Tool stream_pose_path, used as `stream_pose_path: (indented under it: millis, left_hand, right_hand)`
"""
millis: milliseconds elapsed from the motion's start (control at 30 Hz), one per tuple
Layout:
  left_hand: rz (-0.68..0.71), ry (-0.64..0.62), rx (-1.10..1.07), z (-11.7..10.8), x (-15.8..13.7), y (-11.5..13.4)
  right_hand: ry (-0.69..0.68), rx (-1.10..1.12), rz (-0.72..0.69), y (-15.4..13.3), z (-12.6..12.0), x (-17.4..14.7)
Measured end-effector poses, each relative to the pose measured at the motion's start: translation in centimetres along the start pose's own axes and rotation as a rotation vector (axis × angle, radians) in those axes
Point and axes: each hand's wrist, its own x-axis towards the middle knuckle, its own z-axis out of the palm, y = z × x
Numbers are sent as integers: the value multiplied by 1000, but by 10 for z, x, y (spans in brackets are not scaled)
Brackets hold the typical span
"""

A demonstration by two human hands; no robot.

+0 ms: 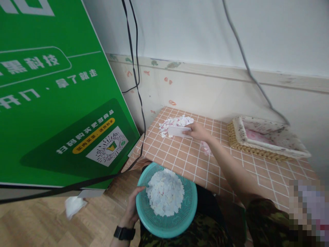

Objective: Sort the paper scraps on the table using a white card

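Fingers of the right hand [195,131] grip a flat white panel [177,131], likely light, stiff and best held at its right end, before far-left tabletop paper scraps [177,120]; the left hand [132,204] clasps a turquoise colander [167,232].

place: some kinda shop corner, I reckon | big green panel [38,132] with a scan-to-buy QR code [106,147] | take-and-go slogan [76,78] too | indoors, wood-look floor [89,223]

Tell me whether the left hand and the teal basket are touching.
Touching. The head view shows the left hand holding the teal basket, thumb over its rim.
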Motion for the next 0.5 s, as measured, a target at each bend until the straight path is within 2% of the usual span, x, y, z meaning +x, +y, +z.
stream_pose_path:
  millis: [233,367,500]
  left_hand:
    - [-12,-7,-16,-2,3,-2]
    - [-21,-16,-10,-2,2,-1]
    - [-31,-18,1,-3,2,-1]
  right_hand:
    - [-9,-36,-20,-9,-2,-8]
    - [40,-63,0,-5,-3,-10]
    - [11,15,-20,-3,1,-10]
